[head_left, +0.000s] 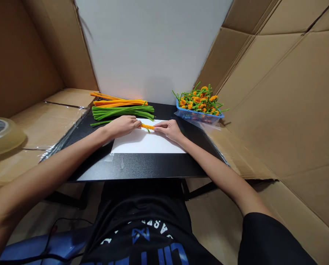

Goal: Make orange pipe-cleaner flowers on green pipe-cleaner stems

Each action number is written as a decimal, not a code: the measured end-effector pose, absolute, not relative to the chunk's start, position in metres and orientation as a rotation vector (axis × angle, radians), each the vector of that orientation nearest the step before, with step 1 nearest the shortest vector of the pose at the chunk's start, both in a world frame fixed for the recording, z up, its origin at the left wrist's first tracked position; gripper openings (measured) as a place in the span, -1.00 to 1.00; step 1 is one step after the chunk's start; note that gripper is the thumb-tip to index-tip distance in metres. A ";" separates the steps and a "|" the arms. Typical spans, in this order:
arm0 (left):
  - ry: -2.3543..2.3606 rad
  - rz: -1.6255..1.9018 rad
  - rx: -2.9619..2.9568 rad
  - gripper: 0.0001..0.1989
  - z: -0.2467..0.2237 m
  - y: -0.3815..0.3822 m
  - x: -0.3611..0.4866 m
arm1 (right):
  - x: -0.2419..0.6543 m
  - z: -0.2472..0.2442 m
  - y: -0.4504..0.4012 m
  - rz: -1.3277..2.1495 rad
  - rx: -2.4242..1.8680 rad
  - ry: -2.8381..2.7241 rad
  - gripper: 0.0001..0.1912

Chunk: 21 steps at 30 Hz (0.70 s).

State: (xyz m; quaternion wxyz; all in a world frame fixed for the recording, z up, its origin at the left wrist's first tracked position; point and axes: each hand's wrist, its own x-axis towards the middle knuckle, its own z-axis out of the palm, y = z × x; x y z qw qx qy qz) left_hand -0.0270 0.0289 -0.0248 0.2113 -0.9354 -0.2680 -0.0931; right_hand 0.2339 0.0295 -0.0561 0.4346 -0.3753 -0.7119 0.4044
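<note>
Above a white sheet of paper (150, 144), both hands hold the ends of a short orange pipe cleaner piece (147, 126). It looks thick and twisted, and a small green tip (149, 131) shows just below it. My left hand (125, 125) pinches its left end; my right hand (170, 129) pinches its right end between thumb and fingers. Just behind my left hand lies a bundle of green pipe cleaners (120, 112), with orange pipe cleaners (122, 102) behind those. One loose green pipe cleaner (100, 123) sticks out left of my left hand.
A blue basket (200, 116) at the back right holds several orange-and-green pipe cleaner flowers (199, 98). The black table (142, 167) stands between cardboard walls (291, 103). A large tape roll (4, 136) lies at the far left.
</note>
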 end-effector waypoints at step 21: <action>-1.003 -0.044 -2.670 -0.78 -0.023 0.007 -0.004 | 0.217 -0.053 0.012 0.983 -0.904 -1.728 -0.80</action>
